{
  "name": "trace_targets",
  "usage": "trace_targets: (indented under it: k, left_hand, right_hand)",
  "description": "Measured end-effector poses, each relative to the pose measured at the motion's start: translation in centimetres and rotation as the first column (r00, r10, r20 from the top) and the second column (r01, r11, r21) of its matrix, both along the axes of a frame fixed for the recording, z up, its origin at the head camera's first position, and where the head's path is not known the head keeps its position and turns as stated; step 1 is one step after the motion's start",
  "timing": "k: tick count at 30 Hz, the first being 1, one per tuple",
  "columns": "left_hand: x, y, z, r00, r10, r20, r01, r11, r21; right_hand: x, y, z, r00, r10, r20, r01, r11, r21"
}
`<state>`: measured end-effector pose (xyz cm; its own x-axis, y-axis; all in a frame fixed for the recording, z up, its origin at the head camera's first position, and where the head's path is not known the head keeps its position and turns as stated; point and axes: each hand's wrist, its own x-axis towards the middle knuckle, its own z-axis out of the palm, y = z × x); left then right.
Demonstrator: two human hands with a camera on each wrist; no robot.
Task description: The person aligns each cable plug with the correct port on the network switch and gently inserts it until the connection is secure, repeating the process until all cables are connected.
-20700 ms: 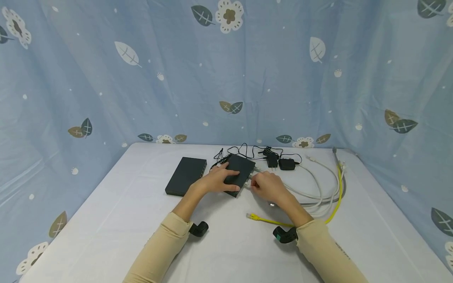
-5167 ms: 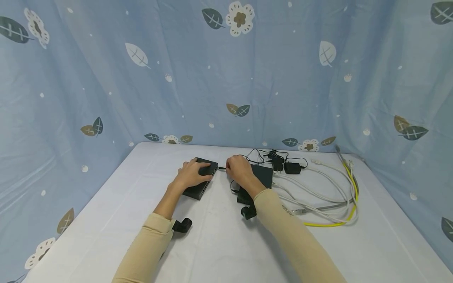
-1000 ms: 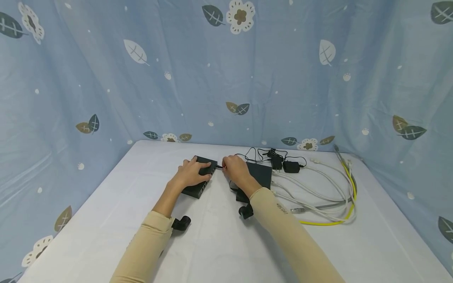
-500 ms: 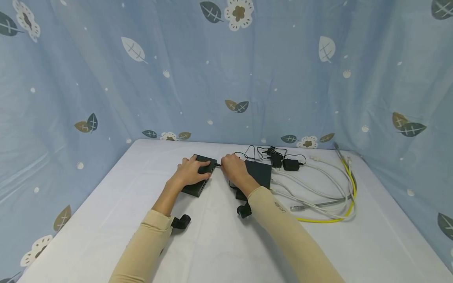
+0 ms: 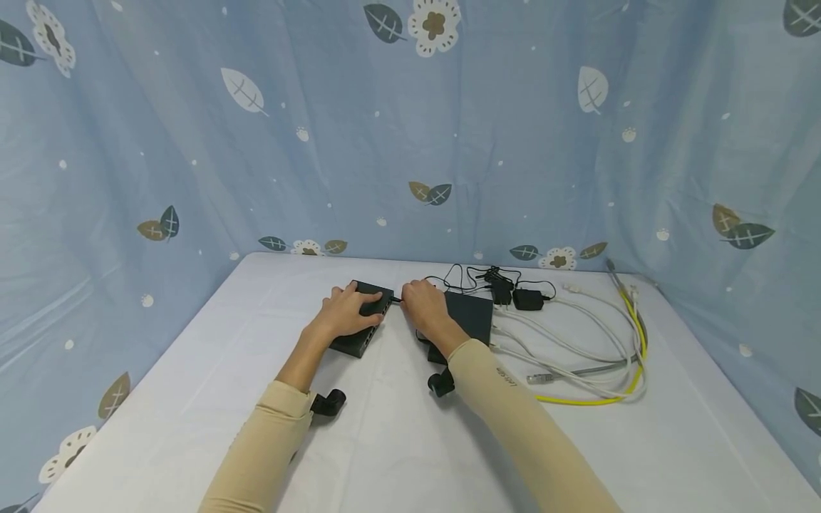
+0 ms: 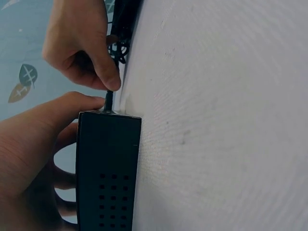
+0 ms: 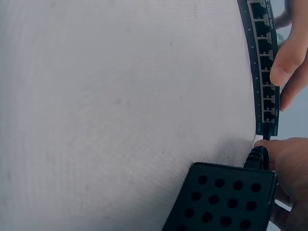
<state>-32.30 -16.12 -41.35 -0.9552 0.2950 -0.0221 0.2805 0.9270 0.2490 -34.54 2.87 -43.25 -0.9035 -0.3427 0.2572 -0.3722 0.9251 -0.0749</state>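
Observation:
In the head view, my left hand (image 5: 346, 312) holds the left black network switch (image 5: 349, 345) on the white table. Its thumb reaches over the port edge, while the other fingers lie on top. My right hand (image 5: 425, 305) pinches a black power plug (image 5: 396, 300) between thumb and forefinger, at the far end of that port side. In the left wrist view, the plug (image 6: 109, 101) meets the switch; how deep it sits is hidden. A row of vacant ports (image 7: 265, 62) shows in the right wrist view. The second black switch (image 5: 471, 317) lies under my right wrist.
White network cables (image 5: 545, 328) run from the second switch's right side. Grey (image 5: 541, 378) and yellow cables (image 5: 577, 402) loop with them. Two black power adapters (image 5: 529, 299) with tangled cords lie at the back.
Long before, both hands were at the second switch and its cables; since then it has shifted right. The right hand has moved the plug slightly left against the left switch. The last half second shows little motion.

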Motion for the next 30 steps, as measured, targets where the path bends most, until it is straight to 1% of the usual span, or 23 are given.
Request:
trace_targets:
  k: [8, 12, 15, 18, 22, 26, 30]
  left_hand:
    - [0.4, 0.0, 0.3, 1.0, -0.002, 0.021, 0.002, 1.0, -0.007]
    - [0.6, 0.0, 0.3, 1.0, -0.004, 0.011, 0.004, 1.0, -0.005]
    - [0.7, 0.1, 0.4, 1.0, -0.004, 0.01, 0.004, 1.0, -0.006]
    - [0.7, 0.1, 0.4, 1.0, -0.007, 0.012, 0.007, 1.0, -0.012]
    - [0.6, 0.1, 0.4, 1.0, -0.007, 0.008, 0.008, 1.0, -0.012]
    - [0.5, 0.0, 0.4, 1.0, 0.003, 0.014, -0.003, 1.0, -0.01]
    - [0.5, 0.0, 0.3, 1.0, 0.007, 0.009, -0.007, 1.0, -0.011]
  right_hand:
    - [0.2, -0.2, -0.1, 1.0, -0.015, 0.014, 0.016, 0.999, -0.047]
    - [0.6, -0.2, 0.2, 1.0, -0.017, 0.016, 0.018, 0.997, -0.069]
    - [0.8, 0.0, 0.4, 0.999, -0.008, 0.044, 0.012, 0.995, -0.104]
    - [1.2, 0.4, 0.6, 0.997, 0.023, 0.076, -0.007, 0.98, -0.2]
    - [1.7, 0.8, 0.9, 0.994, 0.068, 0.09, -0.036, 0.947, -0.321]
    - [2.3, 0.9, 1.2, 0.992, 0.095, 0.08, -0.061, 0.935, -0.35]
    - [3.1, 1.0, 1.5, 0.989, 0.143, 0.048, -0.116, 0.927, -0.357]
